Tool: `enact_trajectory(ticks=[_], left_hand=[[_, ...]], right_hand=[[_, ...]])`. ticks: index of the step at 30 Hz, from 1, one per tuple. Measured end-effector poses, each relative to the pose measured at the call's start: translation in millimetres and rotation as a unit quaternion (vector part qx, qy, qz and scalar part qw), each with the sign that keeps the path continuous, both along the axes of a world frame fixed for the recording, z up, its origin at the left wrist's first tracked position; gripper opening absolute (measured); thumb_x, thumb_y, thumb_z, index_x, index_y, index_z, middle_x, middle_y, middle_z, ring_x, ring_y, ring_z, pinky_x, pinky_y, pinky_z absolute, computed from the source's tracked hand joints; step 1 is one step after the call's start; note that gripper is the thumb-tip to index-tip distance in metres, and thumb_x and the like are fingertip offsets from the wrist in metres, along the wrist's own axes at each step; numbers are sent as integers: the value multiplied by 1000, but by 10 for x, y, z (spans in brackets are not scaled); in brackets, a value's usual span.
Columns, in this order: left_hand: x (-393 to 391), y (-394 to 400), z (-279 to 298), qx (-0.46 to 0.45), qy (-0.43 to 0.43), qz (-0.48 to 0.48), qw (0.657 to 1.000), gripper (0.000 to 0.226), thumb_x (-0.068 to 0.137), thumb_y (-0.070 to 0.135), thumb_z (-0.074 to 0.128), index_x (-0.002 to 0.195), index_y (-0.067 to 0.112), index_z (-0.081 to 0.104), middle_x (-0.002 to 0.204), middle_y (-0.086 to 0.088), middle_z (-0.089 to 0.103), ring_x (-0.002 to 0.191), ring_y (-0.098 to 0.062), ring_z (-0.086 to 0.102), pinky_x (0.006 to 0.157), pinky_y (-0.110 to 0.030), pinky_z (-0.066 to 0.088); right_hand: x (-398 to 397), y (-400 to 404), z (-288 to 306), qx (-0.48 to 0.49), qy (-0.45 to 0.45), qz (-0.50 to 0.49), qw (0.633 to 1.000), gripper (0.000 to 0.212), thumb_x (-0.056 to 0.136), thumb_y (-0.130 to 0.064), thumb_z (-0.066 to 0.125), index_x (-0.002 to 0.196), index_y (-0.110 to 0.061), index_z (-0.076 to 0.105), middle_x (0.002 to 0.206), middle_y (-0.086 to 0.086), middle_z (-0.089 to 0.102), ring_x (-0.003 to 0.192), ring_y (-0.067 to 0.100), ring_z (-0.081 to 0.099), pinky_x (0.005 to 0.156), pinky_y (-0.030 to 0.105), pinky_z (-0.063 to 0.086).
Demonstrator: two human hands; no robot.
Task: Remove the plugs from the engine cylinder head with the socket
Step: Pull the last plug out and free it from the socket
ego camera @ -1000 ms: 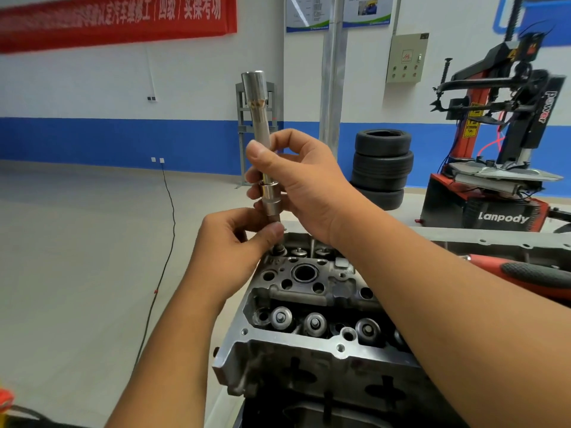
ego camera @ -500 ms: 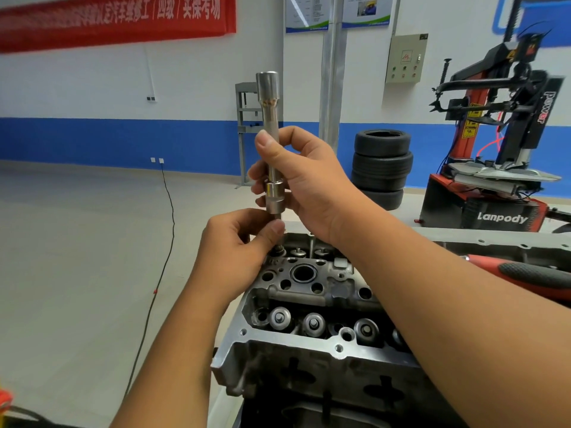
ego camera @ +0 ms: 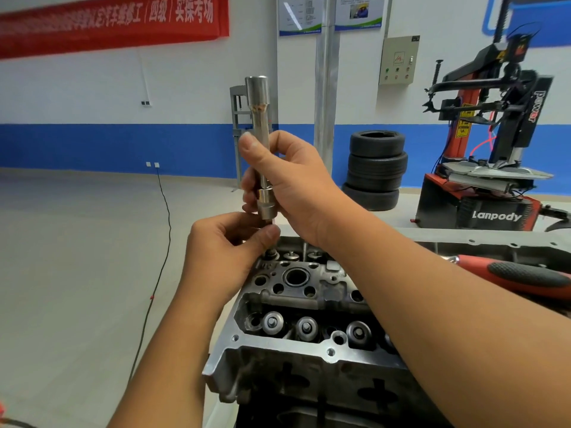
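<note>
The aluminium cylinder head (ego camera: 309,344) lies in front of me, its valve springs facing up. My right hand (ego camera: 293,183) grips a long silver socket (ego camera: 259,118) with extension, held upright above the head's far left corner. Just below it, my left hand (ego camera: 222,245) pinches a small dark part (ego camera: 272,227) at the tool's lower tip, with thumb and fingers curled around it. That part is mostly hidden by my fingers. A dark plug or valve top (ego camera: 271,253) sits directly under my left thumb.
A red and black tool handle (ego camera: 513,274) lies on a grey metal casting (ego camera: 494,245) to the right. Behind stand a stack of tyres (ego camera: 375,169) and a red tyre-changing machine (ego camera: 482,180). A black cable (ego camera: 160,257) runs across the floor at left.
The socket has tilted from leaning left to nearly upright and shifted slightly right. Both hands keep their holds in about the same place.
</note>
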State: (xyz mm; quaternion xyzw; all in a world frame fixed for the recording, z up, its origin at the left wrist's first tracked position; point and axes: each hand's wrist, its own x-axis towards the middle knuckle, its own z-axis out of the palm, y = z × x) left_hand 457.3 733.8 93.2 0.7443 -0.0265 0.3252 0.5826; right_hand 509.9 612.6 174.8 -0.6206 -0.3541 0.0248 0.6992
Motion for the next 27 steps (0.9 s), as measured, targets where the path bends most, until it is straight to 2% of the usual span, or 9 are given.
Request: enact_trajectory(ticks=[2, 5, 8, 12, 14, 18, 22, 25, 27], left_hand=[[-7, -11, 6, 8, 15, -39, 999, 13, 100, 20, 69, 96, 26, 80, 88, 5, 81, 84, -6, 76, 69, -9, 53], [2, -33, 22, 31, 26, -44, 998, 24, 105, 12, 59, 100, 24, 79, 91, 5, 81, 90, -9, 76, 76, -15, 53], [-1, -66, 31, 29, 6, -8, 1000, 21, 98, 7, 69, 94, 26, 77, 83, 7, 80, 81, -8, 76, 72, -14, 54], [-1, -58, 29, 8, 3, 29, 1000, 14, 85, 16, 84, 87, 28, 77, 80, 8, 79, 76, -10, 75, 76, -30, 58], [-8, -56, 38, 24, 17, 12, 999, 7, 91, 19, 79, 90, 26, 79, 83, 11, 80, 80, -7, 74, 78, -30, 54], [-23, -76, 44, 42, 45, -24, 998, 19, 102, 10, 64, 96, 22, 78, 89, 9, 80, 91, -7, 73, 90, -35, 54], [-12, -81, 57, 46, 16, 31, 998, 17, 87, 11, 83, 89, 26, 76, 80, 11, 78, 77, -5, 72, 74, -23, 55], [-7, -73, 46, 20, 13, 42, 999, 17, 76, 19, 91, 86, 25, 77, 79, 11, 78, 73, -7, 73, 71, -28, 54], [4, -64, 40, 37, 22, 35, 998, 5, 85, 24, 84, 87, 24, 80, 80, 12, 78, 77, -4, 71, 75, -30, 51]], right_hand=[[13, -9, 14, 5, -6, -9, 1000, 27, 101, -35, 66, 90, -12, 57, 76, 11, 69, 67, 24, 64, 68, 42, 58], [-7, -9, 44, -12, -4, -3, 1000, 33, 106, -39, 57, 91, -10, 62, 77, 10, 71, 68, 25, 66, 68, 41, 56], [-34, 11, 44, -10, 12, 5, 1000, 34, 106, -42, 55, 95, -10, 62, 75, 12, 70, 66, 28, 65, 73, 46, 56], [-16, -19, 45, 7, 14, -6, 1000, 28, 103, -38, 62, 99, -11, 57, 77, 12, 71, 66, 27, 66, 72, 47, 59], [-13, -7, 49, 3, 4, -13, 1000, 29, 104, -38, 60, 94, -11, 58, 76, 12, 71, 66, 26, 66, 71, 47, 59], [-6, 9, 48, -11, -3, -20, 1000, 38, 108, -42, 50, 90, -11, 61, 77, 11, 72, 68, 26, 67, 69, 44, 57], [-8, -15, 59, -12, 7, -4, 1000, 42, 108, -47, 49, 93, -11, 66, 76, 8, 71, 66, 24, 67, 65, 39, 57], [-13, -23, 43, -4, 6, 3, 1000, 33, 103, -46, 60, 96, -14, 59, 74, 9, 71, 63, 25, 66, 67, 44, 57], [-3, -17, 35, 1, 5, -4, 1000, 34, 103, -46, 60, 98, -12, 55, 76, 11, 73, 64, 26, 68, 68, 45, 59]])
